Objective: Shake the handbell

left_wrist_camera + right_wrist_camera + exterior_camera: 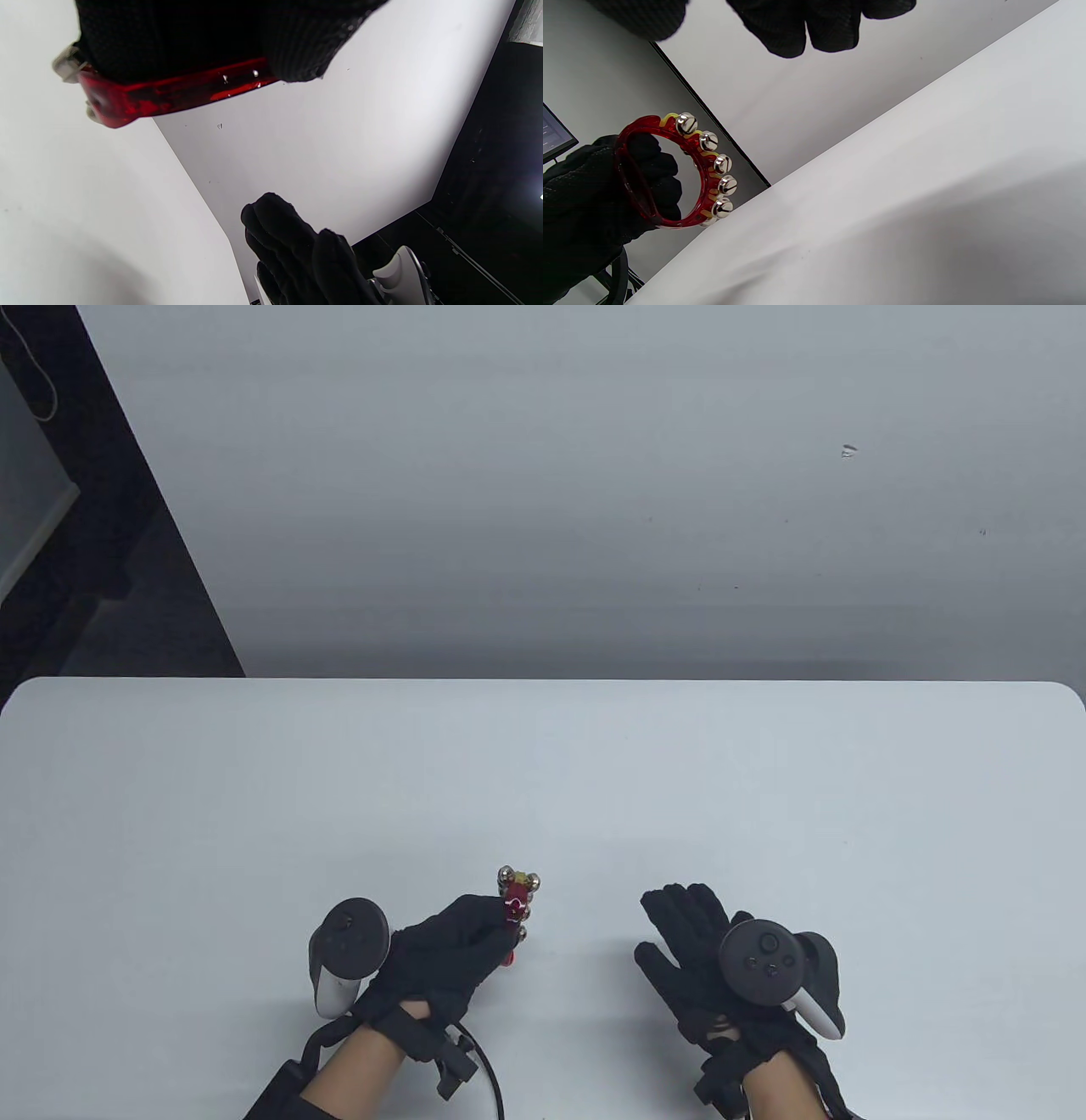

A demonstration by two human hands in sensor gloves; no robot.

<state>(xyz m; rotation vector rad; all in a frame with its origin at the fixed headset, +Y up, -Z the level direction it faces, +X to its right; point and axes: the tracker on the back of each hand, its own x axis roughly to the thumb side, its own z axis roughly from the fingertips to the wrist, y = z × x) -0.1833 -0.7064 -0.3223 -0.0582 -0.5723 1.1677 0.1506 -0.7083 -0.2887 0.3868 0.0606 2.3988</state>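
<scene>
The handbell is a red plastic ring with several silver jingle bells on its outer arc. My left hand grips its straight red handle and holds it above the table near the front edge. In the right wrist view the handbell stands upright with my left hand's fingers through the ring. In the left wrist view the red handle runs under my left hand's fingers. My right hand lies flat and open on the table, right of the bell, holding nothing.
The white table stretches away from both hands to its far edge. Behind it is a grey wall. A dark strip and a screen lie at the far left. A black cable hangs from my left wrist.
</scene>
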